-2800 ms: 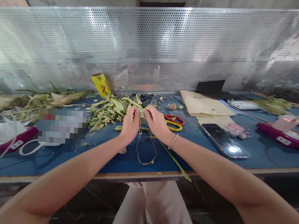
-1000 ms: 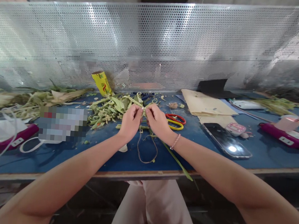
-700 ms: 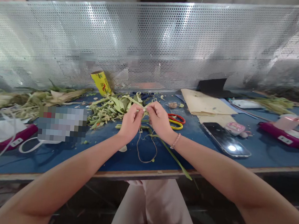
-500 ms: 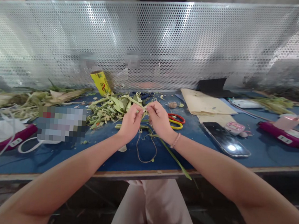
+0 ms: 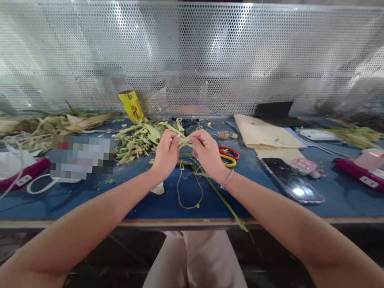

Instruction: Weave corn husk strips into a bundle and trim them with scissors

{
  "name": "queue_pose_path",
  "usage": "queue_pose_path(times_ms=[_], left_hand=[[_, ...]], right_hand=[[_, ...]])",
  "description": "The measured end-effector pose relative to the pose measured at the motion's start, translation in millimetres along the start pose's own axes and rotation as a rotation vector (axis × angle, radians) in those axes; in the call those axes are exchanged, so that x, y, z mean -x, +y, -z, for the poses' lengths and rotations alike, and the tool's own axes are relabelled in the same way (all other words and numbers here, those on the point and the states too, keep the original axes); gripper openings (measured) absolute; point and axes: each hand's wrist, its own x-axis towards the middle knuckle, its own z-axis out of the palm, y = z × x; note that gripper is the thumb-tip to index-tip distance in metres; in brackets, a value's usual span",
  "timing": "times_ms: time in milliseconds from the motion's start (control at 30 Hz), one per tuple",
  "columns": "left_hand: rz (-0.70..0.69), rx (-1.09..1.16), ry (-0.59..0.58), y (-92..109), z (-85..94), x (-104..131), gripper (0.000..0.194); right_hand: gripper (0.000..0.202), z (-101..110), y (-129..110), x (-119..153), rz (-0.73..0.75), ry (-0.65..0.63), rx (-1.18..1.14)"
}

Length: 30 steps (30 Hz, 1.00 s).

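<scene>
Pale green plant strands (image 5: 184,142) run between my two hands over the blue table. My left hand (image 5: 167,153) is closed on their left end, thumb pressed against the fingers. At the other end, my right hand (image 5: 207,150) pinches them. A loop of thin brown string (image 5: 178,195) lies on the tabletop below the hands. A long green leaf strip (image 5: 229,205) stretches from under my right hand past the front edge. Beside my left hand is a heap of cut green plant pieces (image 5: 135,143). Scissors with red and yellow handles (image 5: 229,160) lie partly behind my right hand.
A phone (image 5: 292,180), brown paper sheets (image 5: 262,134) and a purple power strip (image 5: 365,175) are on the right. On the left are another purple power strip (image 5: 39,169) and dried leaves (image 5: 80,124). A yellow tube (image 5: 130,106) leans near the perforated metal screen (image 5: 199,51).
My hands have moved slightly apart, and more of the pale green strands shows between them. The whole view has shifted a little; the things on the table stay in place.
</scene>
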Motion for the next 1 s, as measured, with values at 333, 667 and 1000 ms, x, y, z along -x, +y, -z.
queue_pose_path(times_ms=[333, 667, 1000], left_hand=[[0.036, 0.163, -0.061, 5.7, 1.8, -1.9, 0.021], [0.265, 0.410, -0.131, 5.6, -8.5, 1.3, 0.027], [0.258, 0.370, -0.061, -3.5, -7.6, -3.6, 0.026]], right_hand=[[0.013, 4.8, 0.7, -4.7, -0.016, -0.067, -0.067], [0.012, 0.8, 7.6, -4.3, 0.002, -0.060, 0.050], [0.016, 3.0, 3.6, -3.4, -0.001, -0.063, 0.169]])
